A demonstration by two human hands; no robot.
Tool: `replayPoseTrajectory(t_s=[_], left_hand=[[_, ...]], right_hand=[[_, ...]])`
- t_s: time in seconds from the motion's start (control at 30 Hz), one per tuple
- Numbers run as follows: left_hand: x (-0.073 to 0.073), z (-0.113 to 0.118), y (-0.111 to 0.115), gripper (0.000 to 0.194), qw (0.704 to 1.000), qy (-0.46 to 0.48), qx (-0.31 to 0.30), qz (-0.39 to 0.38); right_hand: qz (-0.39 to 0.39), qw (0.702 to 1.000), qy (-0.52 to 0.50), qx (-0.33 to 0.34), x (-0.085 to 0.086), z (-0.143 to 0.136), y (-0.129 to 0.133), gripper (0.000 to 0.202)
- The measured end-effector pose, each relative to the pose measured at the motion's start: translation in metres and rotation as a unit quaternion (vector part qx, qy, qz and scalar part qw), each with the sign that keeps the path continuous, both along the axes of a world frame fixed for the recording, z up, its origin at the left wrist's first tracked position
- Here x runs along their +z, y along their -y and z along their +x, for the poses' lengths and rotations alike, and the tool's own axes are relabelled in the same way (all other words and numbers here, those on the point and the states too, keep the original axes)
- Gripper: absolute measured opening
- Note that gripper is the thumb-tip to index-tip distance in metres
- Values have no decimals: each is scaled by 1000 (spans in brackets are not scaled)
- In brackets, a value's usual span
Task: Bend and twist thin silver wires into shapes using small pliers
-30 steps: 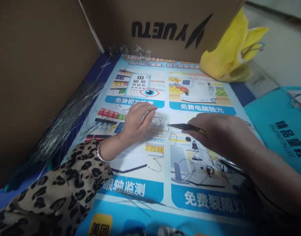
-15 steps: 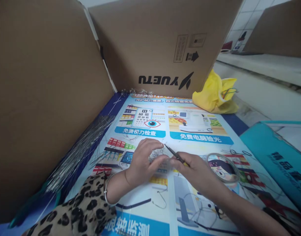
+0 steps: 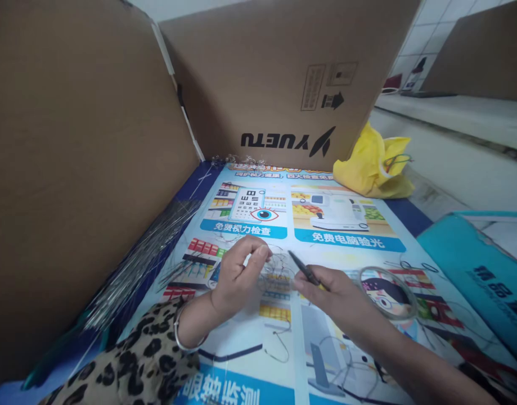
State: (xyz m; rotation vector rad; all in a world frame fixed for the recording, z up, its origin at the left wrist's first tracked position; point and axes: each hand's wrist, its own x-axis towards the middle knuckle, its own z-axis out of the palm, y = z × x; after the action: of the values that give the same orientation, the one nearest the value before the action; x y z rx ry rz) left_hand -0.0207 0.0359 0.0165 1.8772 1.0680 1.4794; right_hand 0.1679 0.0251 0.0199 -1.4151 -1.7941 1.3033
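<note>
Near the middle of the printed sheet, my left hand [image 3: 240, 277] is closed, thumb and forefinger pinched on a bent thin wire [image 3: 279, 270]. The wire's loops spread to the right of the fingers, with fine detail too small to make out. My right hand [image 3: 336, 292] is wrapped around dark-tipped pliers with yellow on the handle [image 3: 302, 266]. Their narrow tip points up and left, apart from my left fingers. A round coil [image 3: 404, 315] of clear line or wire lies right of my right hand.
Long silvery wires [image 3: 135, 264] lie along the left. Cardboard walls [image 3: 224, 84] stand at the left and back. A yellow bag [image 3: 372, 166] sits back right; a teal box [image 3: 473, 270] stands at the right. Loose wire bits are scattered over the printed sheet [image 3: 279, 360].
My hands have moved apart. The plier tip has left my left fingertips, and my left hand has turned with its thumb raised. The view has shifted slightly.
</note>
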Motion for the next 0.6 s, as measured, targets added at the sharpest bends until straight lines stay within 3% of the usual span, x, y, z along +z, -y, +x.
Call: replayPoseTrajectory(t_s=[0.1, 0.23, 0.6], left_hand=[[0, 2, 2, 20, 998, -63, -30, 9], [-3, 8, 5, 19, 987, -142, -66, 44], [-8, 17, 18, 17, 994, -92, -16, -48]], right_hand=[[17, 998, -23, -58, 6, 0, 2, 28], [56, 996, -19, -60, 9, -1, 4, 23], [90, 995, 17, -25, 8, -6, 14, 26]])
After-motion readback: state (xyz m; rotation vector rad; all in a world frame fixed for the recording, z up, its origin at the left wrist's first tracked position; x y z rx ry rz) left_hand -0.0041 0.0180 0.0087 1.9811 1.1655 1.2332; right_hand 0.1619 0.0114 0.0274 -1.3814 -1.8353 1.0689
